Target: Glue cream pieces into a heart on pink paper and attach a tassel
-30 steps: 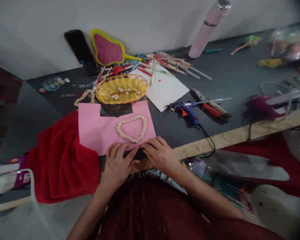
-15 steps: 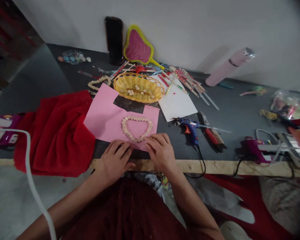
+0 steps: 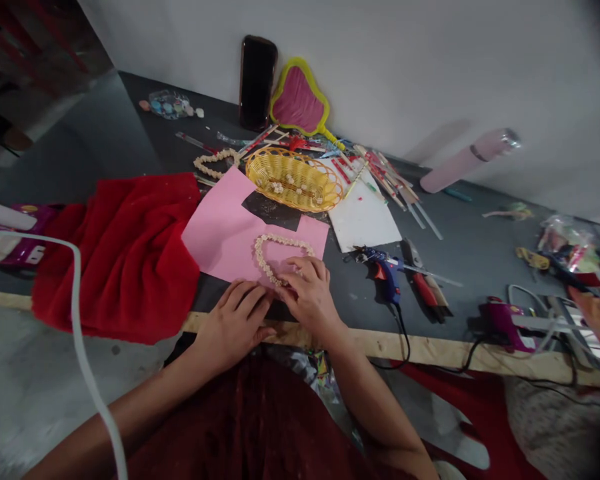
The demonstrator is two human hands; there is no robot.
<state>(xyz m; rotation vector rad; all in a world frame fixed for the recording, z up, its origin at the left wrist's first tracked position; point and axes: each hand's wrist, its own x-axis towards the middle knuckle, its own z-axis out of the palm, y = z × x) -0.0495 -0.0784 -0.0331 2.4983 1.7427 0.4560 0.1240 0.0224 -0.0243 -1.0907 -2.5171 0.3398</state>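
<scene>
A heart-shaped loop of small cream beads or flowers lies on a cut sheet of pink paper. My right hand is over the loop's right side, fingers curled and thumb at its lower tip, hiding that part. My left hand rests at the table's front edge by the paper's lower edge, fingers stretched out, holding nothing. Behind the paper stands a yellow woven basket with a few small cream pieces in it. A similar cream loop lies left of the basket.
Red cloth hangs over the front edge at left. To the right lie a blue glue gun, pliers and a white sheet with sticks. A phone, yellow-framed hand mirror and pink bottle stand along the wall.
My right hand has moved up and slightly left over the loop's right side, now covering it. My left hand has hardly moved. The camera view has tilted and shifted.
</scene>
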